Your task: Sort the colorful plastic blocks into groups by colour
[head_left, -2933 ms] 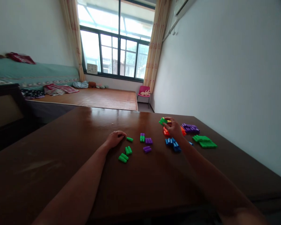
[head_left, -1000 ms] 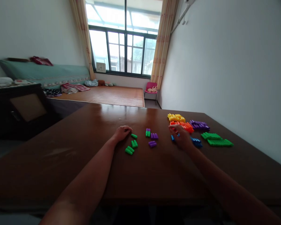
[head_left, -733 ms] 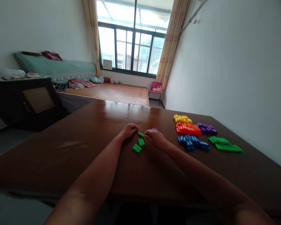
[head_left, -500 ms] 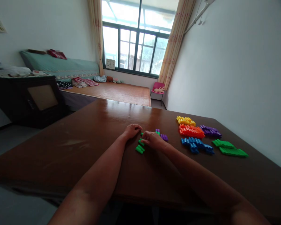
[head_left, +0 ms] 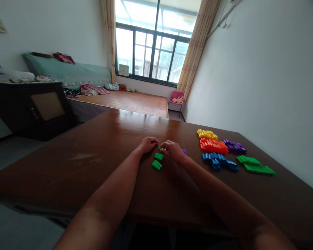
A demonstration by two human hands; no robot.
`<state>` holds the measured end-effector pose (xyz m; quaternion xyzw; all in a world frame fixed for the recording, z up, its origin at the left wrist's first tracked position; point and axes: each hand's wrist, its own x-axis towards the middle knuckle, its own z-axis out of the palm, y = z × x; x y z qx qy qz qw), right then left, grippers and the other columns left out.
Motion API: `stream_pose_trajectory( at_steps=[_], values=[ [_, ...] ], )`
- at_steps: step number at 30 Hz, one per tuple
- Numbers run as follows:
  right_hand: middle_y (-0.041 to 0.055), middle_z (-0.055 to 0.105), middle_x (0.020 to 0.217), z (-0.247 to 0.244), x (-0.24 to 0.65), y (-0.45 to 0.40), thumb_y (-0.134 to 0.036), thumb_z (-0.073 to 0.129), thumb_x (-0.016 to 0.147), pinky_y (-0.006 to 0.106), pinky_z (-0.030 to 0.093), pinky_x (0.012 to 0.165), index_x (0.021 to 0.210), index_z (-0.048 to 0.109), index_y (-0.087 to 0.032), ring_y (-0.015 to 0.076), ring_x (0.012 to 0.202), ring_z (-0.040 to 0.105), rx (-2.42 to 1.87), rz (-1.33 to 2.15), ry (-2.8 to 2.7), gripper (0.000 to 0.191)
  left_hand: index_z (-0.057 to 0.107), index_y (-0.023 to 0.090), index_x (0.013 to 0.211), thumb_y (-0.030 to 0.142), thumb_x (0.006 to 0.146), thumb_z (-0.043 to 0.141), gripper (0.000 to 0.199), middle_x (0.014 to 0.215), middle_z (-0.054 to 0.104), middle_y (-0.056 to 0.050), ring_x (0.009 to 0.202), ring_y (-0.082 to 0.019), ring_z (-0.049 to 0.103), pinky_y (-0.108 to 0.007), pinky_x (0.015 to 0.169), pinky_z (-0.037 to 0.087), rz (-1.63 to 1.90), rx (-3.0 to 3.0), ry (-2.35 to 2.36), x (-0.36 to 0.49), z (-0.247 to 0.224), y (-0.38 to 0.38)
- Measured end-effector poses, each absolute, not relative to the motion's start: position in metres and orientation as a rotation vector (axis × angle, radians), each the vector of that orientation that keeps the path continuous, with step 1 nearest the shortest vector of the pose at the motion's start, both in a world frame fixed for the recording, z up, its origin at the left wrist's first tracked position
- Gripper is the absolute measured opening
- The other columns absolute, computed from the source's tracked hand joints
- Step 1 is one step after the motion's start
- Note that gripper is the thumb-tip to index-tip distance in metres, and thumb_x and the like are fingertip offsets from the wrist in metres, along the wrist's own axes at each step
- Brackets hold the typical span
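My right hand (head_left: pixel 172 150) is bent over the table with thumb and fingers closed at a small green plastic block (head_left: pixel 162 148), partly hidden by the fingertips. Just to the left, my left hand (head_left: pixel 148 144) rests on the tabletop with its fingers curled together; whether anything is in them is hidden. Closer to me lie two green pieces, a ribbed green block (head_left: pixel 159 156) and a tilted green block (head_left: pixel 157 165), apart from both hands. Behind my right hand a purple block (head_left: pixel 184 152) shows in part.
On the right of the brown table (head_left: pixel 106 173) lie groups of yellow blocks (head_left: pixel 207 134), orange blocks (head_left: pixel 214 146), purple blocks (head_left: pixel 234 146), blue blocks (head_left: pixel 219 161) and green blocks (head_left: pixel 255 165). Beyond the table are a bed (head_left: pixel 135 102) and a pink chair (head_left: pixel 175 95).
My right hand has moved slightly up and right, uncovering the ribbed green block nearest it. It now covers most of the purple and green pieces behind it. My left hand stays put.
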<state>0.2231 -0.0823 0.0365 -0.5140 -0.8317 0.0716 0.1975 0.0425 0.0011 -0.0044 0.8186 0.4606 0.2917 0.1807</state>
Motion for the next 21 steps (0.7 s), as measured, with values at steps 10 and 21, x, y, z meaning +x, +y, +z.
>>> stream_pose_trajectory(
  at_steps=[10, 21],
  values=[
    [0.0005, 0.067, 0.091, 0.043, 0.251, -0.107, -0.019, 0.067, 0.074, 0.024, 0.046, 0.069, 0.099, 0.062, -0.021, 0.0123, 0.074, 0.060, -1.331, 0.404, -2.173, 0.025, 0.075, 0.023, 0.091, 0.025, 0.077, 0.052, 0.027, 0.094, 0.075, -0.001, 0.090, -0.018, 0.067, -0.026, 0.084, 0.051, 0.867, 2.336, 1.225, 0.041, -0.007, 0.007],
    [0.0128, 0.066, 0.098, 0.032, 0.545, -0.152, -0.034, 0.054, 0.072, 0.035, 0.051, 0.072, 0.102, 0.061, -0.014, 0.0191, 0.076, 0.059, -1.805, -0.324, -1.028, 0.036, 0.074, 0.023, 0.086, 0.040, 0.072, 0.051, 0.031, 0.093, 0.075, -0.002, 0.089, -0.024, 0.068, -0.032, 0.084, 0.052, 0.820, 2.315, 1.221, 0.040, 0.003, 0.010]
  ],
)
